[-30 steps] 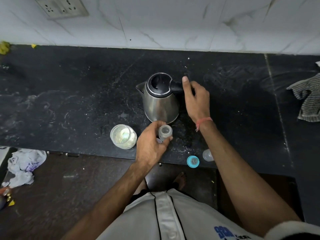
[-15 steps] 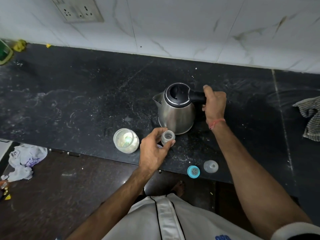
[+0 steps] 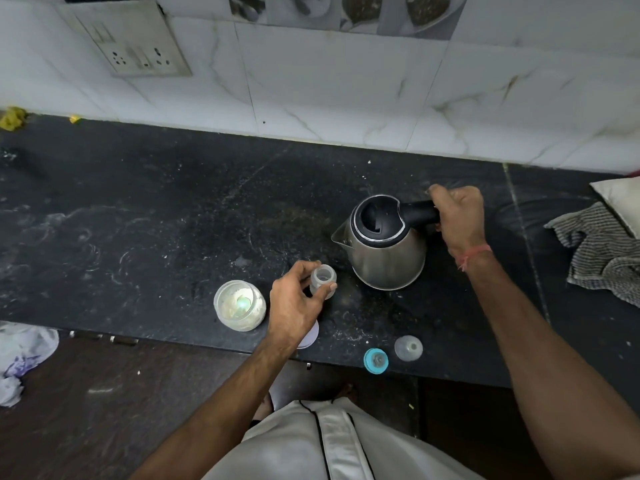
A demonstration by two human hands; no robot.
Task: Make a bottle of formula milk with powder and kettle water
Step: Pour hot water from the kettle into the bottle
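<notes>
On the dark desk [image 3: 173, 209], your left hand [image 3: 294, 306] curls its fingers [image 3: 330, 288] round the baby bottle [image 3: 322, 279]; your right hand [image 3: 459, 216] grips the kettle [image 3: 384, 247] handle.

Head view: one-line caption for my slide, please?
Right hand grips the kettle handle while left hand steadies the open bottle on the counter.
</notes>
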